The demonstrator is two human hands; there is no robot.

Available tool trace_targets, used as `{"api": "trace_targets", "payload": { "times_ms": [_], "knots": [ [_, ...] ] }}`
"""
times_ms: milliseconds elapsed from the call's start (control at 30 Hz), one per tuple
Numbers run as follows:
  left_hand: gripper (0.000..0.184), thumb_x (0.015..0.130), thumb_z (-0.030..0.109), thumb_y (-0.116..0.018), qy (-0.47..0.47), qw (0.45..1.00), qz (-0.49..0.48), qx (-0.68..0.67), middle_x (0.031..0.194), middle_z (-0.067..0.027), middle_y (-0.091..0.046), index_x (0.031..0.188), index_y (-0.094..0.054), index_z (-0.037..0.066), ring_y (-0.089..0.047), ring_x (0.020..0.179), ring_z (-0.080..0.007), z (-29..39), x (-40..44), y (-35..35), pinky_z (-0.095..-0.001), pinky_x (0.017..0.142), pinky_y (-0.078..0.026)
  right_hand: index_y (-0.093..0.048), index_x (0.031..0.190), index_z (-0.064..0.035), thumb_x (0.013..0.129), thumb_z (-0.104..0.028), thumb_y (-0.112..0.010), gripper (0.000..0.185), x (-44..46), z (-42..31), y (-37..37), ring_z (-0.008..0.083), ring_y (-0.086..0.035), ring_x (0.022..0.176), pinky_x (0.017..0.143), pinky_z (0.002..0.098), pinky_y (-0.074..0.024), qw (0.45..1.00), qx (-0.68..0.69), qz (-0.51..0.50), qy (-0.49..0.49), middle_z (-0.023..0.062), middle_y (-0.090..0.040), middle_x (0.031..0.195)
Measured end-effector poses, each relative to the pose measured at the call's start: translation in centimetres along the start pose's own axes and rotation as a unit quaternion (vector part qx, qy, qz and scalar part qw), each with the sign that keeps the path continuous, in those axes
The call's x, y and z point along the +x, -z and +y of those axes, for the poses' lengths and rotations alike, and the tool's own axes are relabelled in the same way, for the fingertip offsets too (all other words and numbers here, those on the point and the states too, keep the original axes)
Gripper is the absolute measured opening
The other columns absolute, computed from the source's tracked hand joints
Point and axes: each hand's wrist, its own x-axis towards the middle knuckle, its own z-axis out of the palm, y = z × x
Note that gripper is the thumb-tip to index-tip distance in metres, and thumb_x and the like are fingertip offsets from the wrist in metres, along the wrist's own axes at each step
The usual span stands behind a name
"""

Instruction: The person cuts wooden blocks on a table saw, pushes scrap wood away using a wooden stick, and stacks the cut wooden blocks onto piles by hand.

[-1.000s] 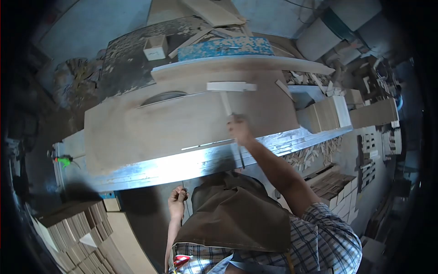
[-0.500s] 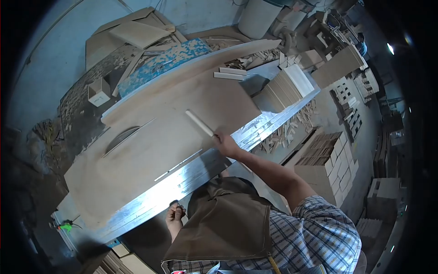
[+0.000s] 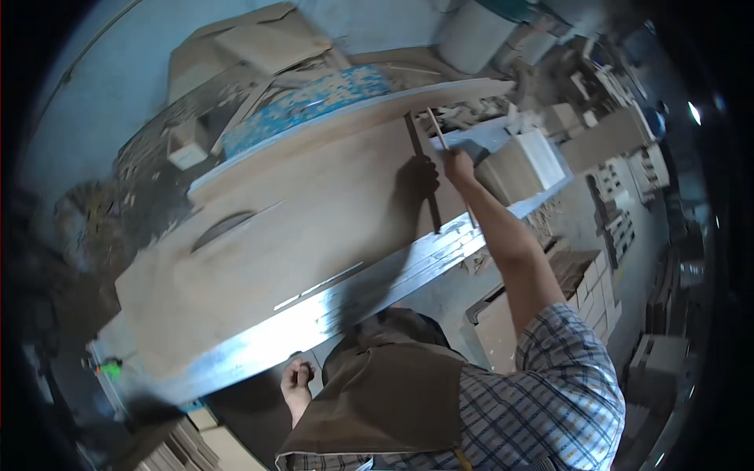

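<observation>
My right hand point(image 3: 459, 166) is closed around a long, thin wooden strip point(image 3: 437, 129), raised above the far right part of the saw table. Its dark shadow, with that of the hand, falls on the brown board surface point(image 3: 330, 196). A curved saw blade point(image 3: 224, 229) stands up through a slot at the left of this surface. Close to my body, just off the table's shiny metal front edge point(image 3: 302, 326), my left hand point(image 3: 297, 377) has its fingers curled in. What they hold, if anything, I cannot make out.
A long wooden fence point(image 3: 345, 125) runs along the back, with a blue speckled board point(image 3: 306, 102) behind it. A stack of boards point(image 3: 514, 169) stands at the table's right end. Boxes or blocks point(image 3: 585, 286) are piled beyond the front edge. Offcuts litter the floor.
My right hand has moved far right and away from me, lifting the wooden strip off the surface and turning it. My left hand stays near the front edge. The view has shifted slightly.
</observation>
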Motion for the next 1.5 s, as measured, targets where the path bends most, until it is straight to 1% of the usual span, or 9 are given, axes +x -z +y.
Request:
{"api": "trace_targets", "payload": {
  "times_ms": [233, 433, 633, 933, 1067, 1167, 1300, 1367, 1500],
  "knots": [
    [0.019, 0.104, 0.003, -0.062, 0.01, 1.0, -0.005, 0.01, 0.101, -0.0044, -0.071, 0.122, -0.065, -0.002, -0.066, 0.091, -0.0108, 1.9, -1.1, -3.0, -0.0251, 0.087, -0.052, -0.065, 0.119, -0.0045, 0.104, -0.034, -0.057, 0.034, -21.6, -12.3, -2.8, 0.0433, -0.07, 0.096, 0.085, 0.0511, -0.0552, 0.887, -0.066, -0.282, 0.361, 0.0231, -0.072, 0.104],
    [0.022, 0.104, 0.003, -0.062, -0.015, 1.0, -0.003, 0.007, 0.101, -0.0038, -0.071, 0.125, -0.064, -0.002, -0.066, 0.091, -0.0101, 1.2, -1.2, -2.5, -0.0241, 0.089, -0.052, -0.067, 0.105, -0.0095, 0.091, -0.027, -0.068, 0.022, -35.0, -23.0, -5.0, 0.0299, -0.061, 0.103, 0.089, 0.0452, -0.0511, 0.839, 0.027, -0.214, 0.5, 0.01, -0.063, 0.106],
    [0.023, 0.101, 0.003, -0.066, 0.001, 0.999, 0.002, -0.032, 0.106, -0.0065, -0.069, 0.124, -0.065, -0.001, -0.066, 0.099, -0.0152, 0.4, -1.6, -1.2, -0.029, 0.09, -0.055, -0.068, 0.103, -0.0035, 0.087, -0.027, -0.065, 0.029, -36.3, -21.4, -12.1, 0.0321, -0.062, 0.095, 0.084, 0.0482, -0.0478, 0.797, 0.04, -0.188, 0.573, 0.0142, -0.063, 0.101],
    [0.024, 0.103, 0.009, -0.065, -0.09, 0.984, -0.153, 0.017, 0.099, -0.006, -0.068, 0.126, -0.066, 0.001, -0.065, 0.09, -0.015, 4.2, 1.2, -6.8, -0.0295, 0.082, -0.053, -0.064, 0.114, -0.0071, 0.092, -0.035, -0.068, 0.035, -32.5, -18.7, -1.7, 0.0334, -0.058, 0.114, 0.098, 0.0466, -0.0473, 0.848, 0.148, -0.223, 0.457, 0.0121, -0.059, 0.117],
    [0.025, 0.106, 0.012, -0.062, -0.033, 0.976, -0.21, 0.052, 0.099, -0.0049, -0.067, 0.128, -0.064, -0.001, -0.067, 0.095, -0.0175, 8.2, 2.9, -16.6, -0.0337, 0.089, -0.056, -0.065, 0.115, -0.007, 0.093, -0.032, -0.069, 0.033, -22.5, -11.5, 9.7, 0.0359, -0.059, 0.111, 0.096, 0.0476, -0.0487, 0.919, 0.079, -0.122, 0.367, 0.0151, -0.062, 0.114],
    [0.038, 0.108, 0.022, -0.06, -0.036, 0.932, -0.331, 0.143, 0.124, -0.0144, -0.067, 0.136, -0.058, -0.003, -0.067, 0.112, -0.023, 10.8, 4.2, -26.8, -0.0371, 0.099, -0.054, -0.064, 0.121, -0.0071, 0.082, -0.026, -0.08, 0.046, -11.9, -1.6, 17.6, 0.039, -0.059, 0.112, 0.094, 0.0513, -0.049, 0.925, 0.01, 0.195, 0.326, 0.0167, -0.063, 0.121],
    [0.066, 0.107, 0.037, -0.06, -0.047, 0.868, -0.448, 0.209, 0.142, -0.0229, -0.058, 0.15, -0.042, -0.009, -0.058, 0.133, -0.0326, 12.2, 4.7, -43.2, -0.0438, 0.113, -0.046, -0.058, 0.128, 0.0008, 0.086, -0.039, -0.075, 0.06, -1.2, 9.4, 27.0, 0.045, -0.062, 0.112, 0.097, 0.0496, -0.0513, 0.933, -0.096, 0.291, 0.191, 0.0223, -0.064, 0.125],
    [0.076, 0.104, 0.042, -0.063, -0.019, 0.861, -0.47, 0.195, 0.149, -0.0251, -0.051, 0.152, -0.037, -0.01, -0.052, 0.139, -0.0344, 13.0, 3.4, -51.3, -0.0453, 0.117, -0.042, -0.063, 0.125, 0.006, 0.083, -0.051, -0.078, 0.072, 0.9, 13.3, 30.7, 0.0439, -0.067, 0.106, 0.092, 0.0479, -0.0536, 0.998, 0.025, -0.039, -0.029, 0.025, -0.071, 0.117],
    [0.087, 0.1, 0.048, -0.068, 0.049, 0.848, -0.475, 0.23, 0.154, -0.0272, -0.042, 0.154, -0.032, -0.011, -0.047, 0.142, -0.0379, 12.4, 3.5, -63.9, -0.0468, 0.119, -0.04, -0.074, 0.111, 0.0066, 0.084, -0.065, -0.073, 0.077, 2.5, 17.2, 30.1, 0.0298, -0.071, 0.091, 0.084, 0.0399, -0.0542, 0.982, 0.103, -0.151, -0.041, 0.0213, -0.075, 0.1]
  ]
}}
